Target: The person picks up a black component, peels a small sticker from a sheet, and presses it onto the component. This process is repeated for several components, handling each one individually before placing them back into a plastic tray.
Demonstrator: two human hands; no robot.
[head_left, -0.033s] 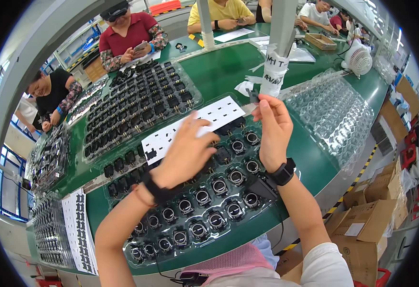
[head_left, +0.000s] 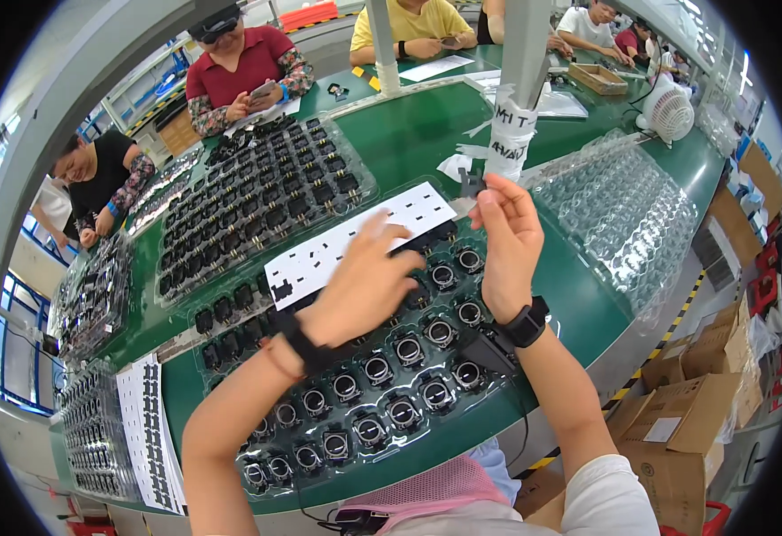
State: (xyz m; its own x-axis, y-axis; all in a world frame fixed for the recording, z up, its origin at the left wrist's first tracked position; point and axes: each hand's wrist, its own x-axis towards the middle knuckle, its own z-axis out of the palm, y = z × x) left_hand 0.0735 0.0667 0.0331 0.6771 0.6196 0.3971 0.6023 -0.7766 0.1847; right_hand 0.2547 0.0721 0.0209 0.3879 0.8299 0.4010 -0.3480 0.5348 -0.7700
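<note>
Above the ribbed plastic tray of round black parts, the right hand pinches a small dark piece. The left hand rests fingers spread flat on the white sticker sheet along the tray's far edge, holding nothing.

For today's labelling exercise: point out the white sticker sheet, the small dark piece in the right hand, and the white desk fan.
white sticker sheet (head_left: 337,246), head view, bare middle of sheet.
small dark piece (head_left: 471,184), head view, its body above the fingertips.
white desk fan (head_left: 668,113), head view, front grille.
</note>
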